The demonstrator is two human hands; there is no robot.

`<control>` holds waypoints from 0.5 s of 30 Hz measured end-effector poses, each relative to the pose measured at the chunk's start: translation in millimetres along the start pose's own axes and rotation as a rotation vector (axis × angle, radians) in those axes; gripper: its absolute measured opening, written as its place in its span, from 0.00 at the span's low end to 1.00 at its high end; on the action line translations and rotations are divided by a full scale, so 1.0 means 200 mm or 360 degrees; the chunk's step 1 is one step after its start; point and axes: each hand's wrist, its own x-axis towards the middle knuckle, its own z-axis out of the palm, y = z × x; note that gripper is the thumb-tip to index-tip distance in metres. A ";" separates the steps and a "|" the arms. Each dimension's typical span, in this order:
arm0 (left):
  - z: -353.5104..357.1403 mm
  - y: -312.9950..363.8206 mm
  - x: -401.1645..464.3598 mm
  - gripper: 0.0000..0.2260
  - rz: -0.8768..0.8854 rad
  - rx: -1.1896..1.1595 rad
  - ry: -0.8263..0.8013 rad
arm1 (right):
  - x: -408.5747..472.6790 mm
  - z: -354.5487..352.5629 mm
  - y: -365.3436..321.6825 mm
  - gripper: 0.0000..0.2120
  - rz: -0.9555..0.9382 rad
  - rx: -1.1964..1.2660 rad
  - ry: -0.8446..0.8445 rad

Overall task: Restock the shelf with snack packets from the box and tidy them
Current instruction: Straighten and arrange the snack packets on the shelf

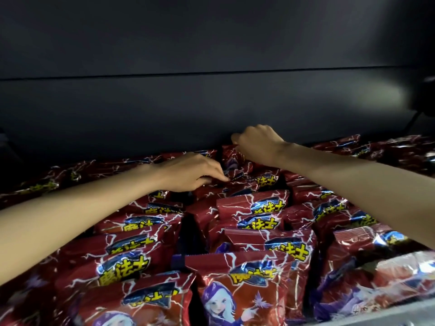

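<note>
bare hands: two showing, left hand (193, 171) and right hand (257, 141) | shiny red foil snack packets with yellow lettering (249, 288): several dozen lying in about four rows front to back, exact count not readable | dark metal shelf back panel (211, 102): one showing

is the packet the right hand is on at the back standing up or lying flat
Standing up: the rear packet rises on edge against the back panel, its top pinched by the right hand.

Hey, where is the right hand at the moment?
The right hand is at the back of the shelf, right of centre, gripping the top of a red snack packet just beyond the left hand.
</note>
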 end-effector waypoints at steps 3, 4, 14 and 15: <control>0.00 -0.01 -0.01 0.17 -0.0058 0.0007 -0.0021 | 0.04 0.00 -0.04 0.11 -0.0034 -0.0023 0.0021; -0.01 -0.01 -0.01 0.16 -0.0086 0.0005 -0.0032 | 0.04 0.00 -0.04 0.12 -0.0020 0.0015 0.0019; -0.03 0.05 0.19 0.11 -0.0264 0.0261 0.0406 | -0.30 -0.01 0.39 0.10 0.0232 0.0451 0.0044; -0.04 0.06 0.21 0.12 -0.0239 0.0329 0.0445 | -0.34 0.00 0.44 0.10 0.0279 0.0434 0.0027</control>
